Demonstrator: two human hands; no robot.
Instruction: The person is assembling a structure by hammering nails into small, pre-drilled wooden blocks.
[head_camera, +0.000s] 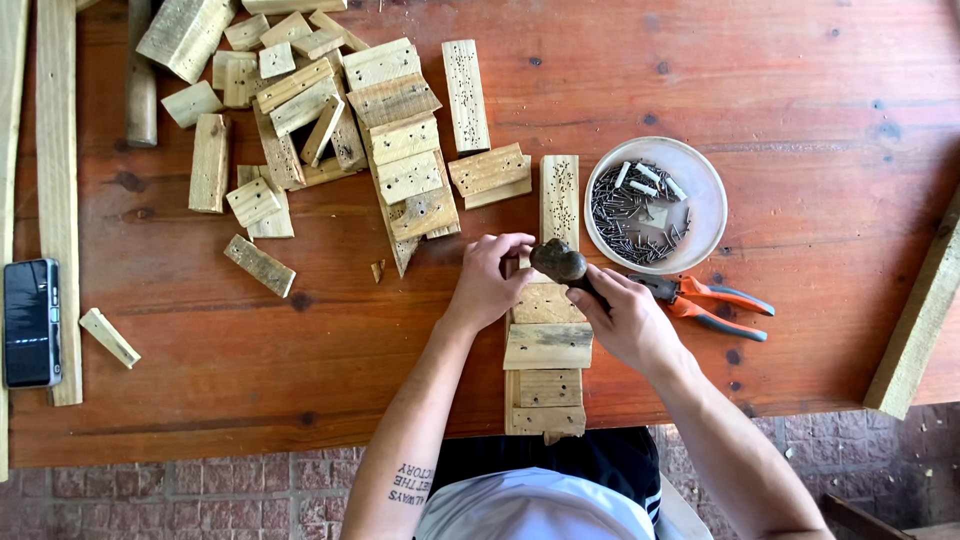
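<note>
Right hand (628, 318) gripping hammer (562, 264), fingers curled round handle, head hovering over upper end of wooden slat assembly (546, 345). Left hand (487, 278) pressing on assembly, fingertips pinched together near hammer head. Assembly lying on red wooden surface (800, 80), bowl of nails (655, 204) and orange pliers (715, 303) just beside right hand.

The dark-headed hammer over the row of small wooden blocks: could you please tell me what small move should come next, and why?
Probably a short, light tap straight down. The right hand holds the dark-headed hammer just above the upper end of the row of small wooden blocks, while the left hand pinches something there, too small to identify.
</note>
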